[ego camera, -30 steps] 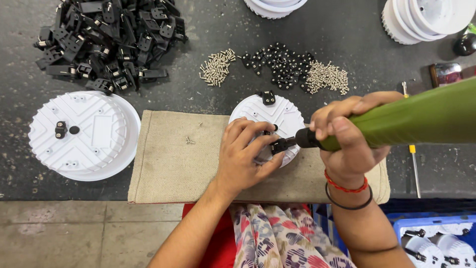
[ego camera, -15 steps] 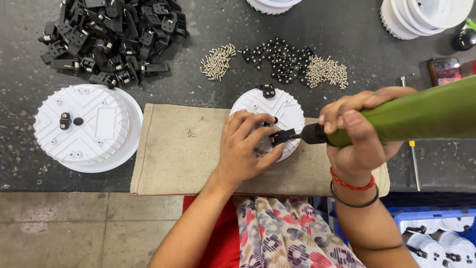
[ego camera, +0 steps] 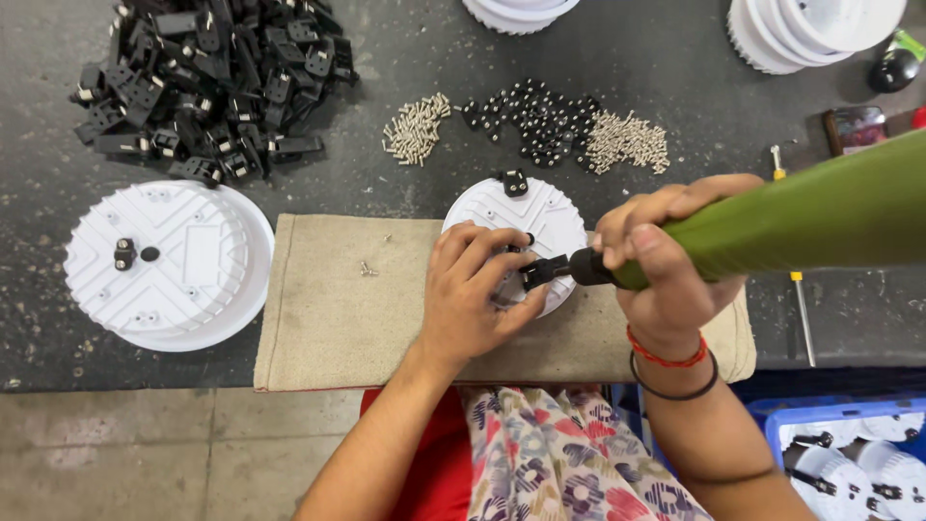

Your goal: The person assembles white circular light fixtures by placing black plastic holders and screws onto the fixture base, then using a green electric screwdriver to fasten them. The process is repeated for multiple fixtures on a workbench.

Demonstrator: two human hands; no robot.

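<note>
Two hands crowd one spot: my left hand (ego camera: 473,294) pinches a small black clip (ego camera: 533,271) onto the white round housing (ego camera: 526,214) on the beige cloth (ego camera: 333,309) while my right hand (ego camera: 666,256) grips the green electric screwdriver (ego camera: 801,222), so a slipping bit could jab my fingertips or gouge the plastic.

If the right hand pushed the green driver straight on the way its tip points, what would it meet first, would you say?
Probably the left hand's fingers, right at the tip of the green driver on the white disc; the right hand grips it. Depth is unclear.

The green power screwdriver (ego camera: 772,227) in the right hand (ego camera: 666,260) has tilted flatter, its tip staying on the small white disc (ego camera: 521,232).
</note>
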